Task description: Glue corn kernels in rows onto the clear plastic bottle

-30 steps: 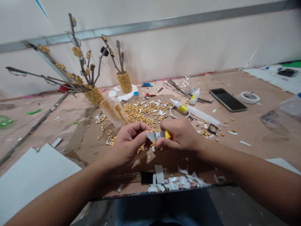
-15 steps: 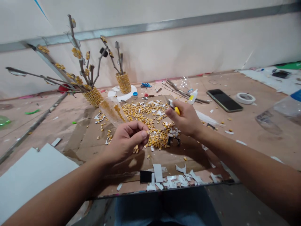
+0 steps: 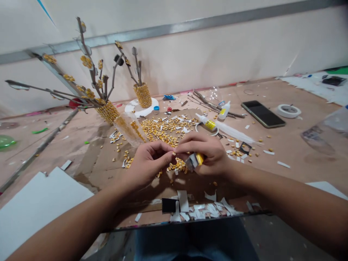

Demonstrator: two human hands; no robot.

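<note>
My left hand point(image 3: 152, 159) is closed in a pinch over the cardboard point(image 3: 98, 159), with a small pale-yellow corn kernel point(image 3: 174, 153) at its fingertips. Against it, the thumb and forefinger of my right hand point(image 3: 209, 152) meet the same spot. A yellow-and-grey tool, which looks like a utility knife point(image 3: 196, 161), is tucked in my right palm, its grey end pointing down and left. Loose corn kernels point(image 3: 160, 130) lie in a heap below and behind both hands. A clear plastic sleeve with kernels in it point(image 3: 130, 130) lies just beyond my left hand.
Two kernel-covered pots point(image 3: 143, 96) with twigs stand at the back left. Glue bottles point(image 3: 224, 110), a phone point(image 3: 263, 114), a tape roll point(image 3: 288, 111) and twigs point(image 3: 203, 101) lie to the right. White scraps point(image 3: 206, 210) line the front edge; white sheets point(image 3: 40, 203) lie left.
My right hand has come down and left from above the kernels to meet my left fingertips, carrying the tool, now tipped downward. A glue bottle behind it has come into view.
</note>
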